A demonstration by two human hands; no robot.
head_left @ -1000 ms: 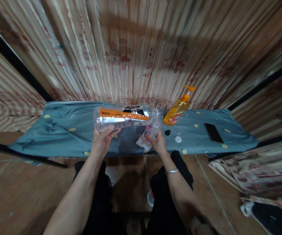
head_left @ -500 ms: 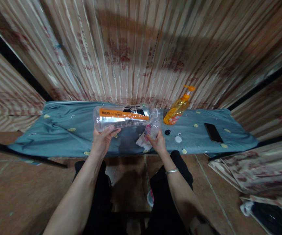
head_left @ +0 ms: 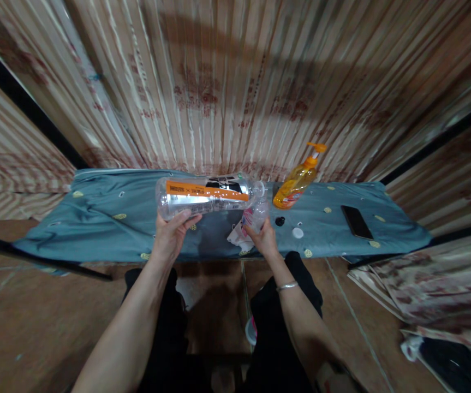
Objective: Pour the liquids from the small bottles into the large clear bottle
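Note:
My left hand (head_left: 171,236) grips a large clear plastic bottle (head_left: 206,196) with an orange label, held on its side above the table with its open mouth pointing right. My right hand (head_left: 263,238) holds a small clear bottle (head_left: 255,214) upright, its top just under the large bottle's mouth. Under the right hand lies a crumpled white wrapper (head_left: 235,236). Both hands are closed on their bottles.
The table is covered with a blue-grey cloth (head_left: 108,218). An orange pump bottle (head_left: 298,180) stands at the back right. A black cap (head_left: 280,221) and a white cap (head_left: 298,233) lie near it. A black phone (head_left: 357,221) lies further right. Curtains hang behind.

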